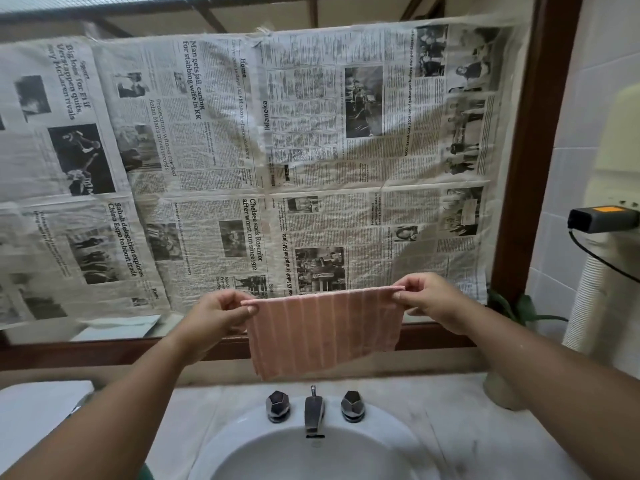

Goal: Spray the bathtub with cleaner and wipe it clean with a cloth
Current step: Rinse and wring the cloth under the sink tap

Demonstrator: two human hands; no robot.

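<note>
- While both arms stretch forward over a white sink (pixel 242 441), a person holds a pink ribbed cloth (pixel 322 330) spread flat in the air, seen from the head camera.
- The left hand (pixel 221 311) pinches the cloth's upper left corner between thumb and curled fingers. The right hand (pixel 427 299) clamps the upper right corner the same way.
- The cloth's top edge runs taut and nearly level between the two hands. The rest hangs straight down in front of a dark wooden frame (pixel 533 150), its lower edge above the tap and apart from it.
- Nearer the camera, a chrome spout (pixel 313 414) stands between a left knob (pixel 278 405) and a right knob (pixel 352 405), both faceted, at the basin's far rim.
- The basin sits in a pale, marble-patterned counter (pixel 450 427).
- Behind the cloth, sheets of newspaper (pixel 311 133) cover the glass, their pages turned sideways.
- At far right, on a white-tiled wall, a black device with an orange label (pixel 602 220) trails a dark cable beside a white ribbed hose (pixel 588 299).
- Green leaves (pixel 519 306) show at the frame's lower right corner.
</note>
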